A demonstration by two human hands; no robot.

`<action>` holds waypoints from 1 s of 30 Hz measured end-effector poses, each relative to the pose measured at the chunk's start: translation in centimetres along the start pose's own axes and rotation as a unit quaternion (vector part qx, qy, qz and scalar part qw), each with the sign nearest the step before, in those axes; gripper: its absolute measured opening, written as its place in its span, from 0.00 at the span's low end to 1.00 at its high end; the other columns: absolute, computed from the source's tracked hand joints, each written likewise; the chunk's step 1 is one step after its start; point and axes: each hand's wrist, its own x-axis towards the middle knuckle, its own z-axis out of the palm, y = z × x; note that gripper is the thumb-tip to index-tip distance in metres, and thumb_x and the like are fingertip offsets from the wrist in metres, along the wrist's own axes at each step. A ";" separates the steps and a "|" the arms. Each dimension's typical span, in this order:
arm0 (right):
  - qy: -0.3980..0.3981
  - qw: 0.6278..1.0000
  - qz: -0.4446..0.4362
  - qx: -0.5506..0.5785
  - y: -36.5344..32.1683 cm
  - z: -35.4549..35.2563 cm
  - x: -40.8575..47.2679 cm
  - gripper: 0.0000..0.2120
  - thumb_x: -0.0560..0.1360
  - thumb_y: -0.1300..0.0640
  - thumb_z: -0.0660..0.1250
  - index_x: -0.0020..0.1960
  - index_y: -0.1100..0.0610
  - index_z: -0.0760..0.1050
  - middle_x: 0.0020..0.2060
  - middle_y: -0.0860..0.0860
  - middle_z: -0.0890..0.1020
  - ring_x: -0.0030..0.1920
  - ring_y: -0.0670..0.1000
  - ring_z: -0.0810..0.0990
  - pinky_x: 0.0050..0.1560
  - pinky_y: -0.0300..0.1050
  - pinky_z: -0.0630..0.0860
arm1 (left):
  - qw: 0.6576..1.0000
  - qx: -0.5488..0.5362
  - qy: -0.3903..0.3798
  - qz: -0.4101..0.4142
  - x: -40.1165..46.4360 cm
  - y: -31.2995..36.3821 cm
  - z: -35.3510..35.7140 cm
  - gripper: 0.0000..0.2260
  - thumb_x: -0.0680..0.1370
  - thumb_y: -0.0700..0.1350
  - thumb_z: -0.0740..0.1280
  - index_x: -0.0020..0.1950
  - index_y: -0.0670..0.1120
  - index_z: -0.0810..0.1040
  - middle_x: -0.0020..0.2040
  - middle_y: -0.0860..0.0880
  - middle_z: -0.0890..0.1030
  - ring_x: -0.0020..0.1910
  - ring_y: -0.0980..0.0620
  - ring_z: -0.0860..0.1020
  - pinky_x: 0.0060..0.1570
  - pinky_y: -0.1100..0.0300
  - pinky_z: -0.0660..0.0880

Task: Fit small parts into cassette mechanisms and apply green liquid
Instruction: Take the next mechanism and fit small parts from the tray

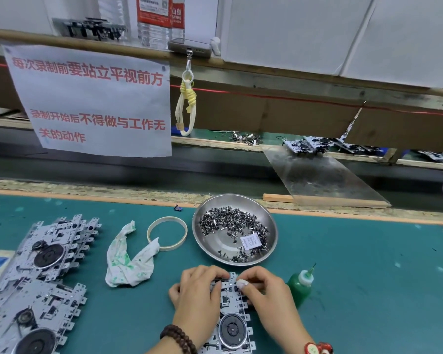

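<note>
A cassette mechanism (232,315) lies nearest, flat on the green desk (368,264), its round flywheel toward the camera. Both hands work at its far end: the left hand (198,290) curls its fingers over the upper left corner and steadies it, while the right hand (264,290) pinches at the top edge — a small part is probably between its fingertips, though too small to make out. This looks like the fitting step, with the liquid not yet in use: the green bottle (301,284) stands untouched just right of the right hand. A steel bowl (234,229) of small dark parts sits just beyond the hands. Finished or waiting mechanisms (44,274) are stacked at the left, beside a green-stained rag (128,259). Next — seating the part squarely calls for light, precise pressure, then a reach for the bottle.
</note>
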 end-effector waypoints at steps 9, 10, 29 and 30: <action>0.002 0.999 -0.018 -0.035 0.4 0.6 0.2 0.07 0.72 0.59 0.70 0.37 0.50 0.77 0.41 0.46 0.76 0.35 0.38 0.74 0.40 0.27 0.69 | 1.000 -0.003 0.003 0.004 0.0 -0.1 0.2 0.10 0.80 0.49 0.58 0.44 0.67 0.68 0.48 0.70 0.70 0.54 0.67 0.59 0.48 0.62 0.50; 0.002 0.999 -0.018 -0.032 0.4 0.5 0.1 0.07 0.72 0.60 0.70 0.37 0.51 0.77 0.40 0.46 0.76 0.34 0.37 0.74 0.40 0.27 0.69 | 1.000 -0.002 0.004 0.004 0.0 -0.2 0.2 0.10 0.79 0.49 0.58 0.44 0.67 0.68 0.48 0.70 0.70 0.54 0.67 0.59 0.48 0.62 0.50; 0.008 1.000 -0.009 -0.008 1.0 1.0 0.1 0.09 0.72 0.60 0.71 0.36 0.50 0.77 0.42 0.49 0.77 0.37 0.38 0.76 0.41 0.27 0.69 | 0.999 0.018 -0.015 0.042 0.1 -0.6 0.1 0.08 0.79 0.53 0.58 0.42 0.65 0.67 0.47 0.70 0.69 0.54 0.69 0.59 0.47 0.63 0.49; 0.008 1.000 -0.006 -0.006 1.0 1.0 0.1 0.08 0.72 0.60 0.71 0.36 0.50 0.77 0.42 0.49 0.78 0.39 0.39 0.77 0.42 0.27 0.69 | 0.998 0.020 -0.017 0.050 0.2 -0.6 0.1 0.07 0.79 0.53 0.57 0.43 0.65 0.67 0.47 0.70 0.70 0.54 0.70 0.60 0.47 0.63 0.48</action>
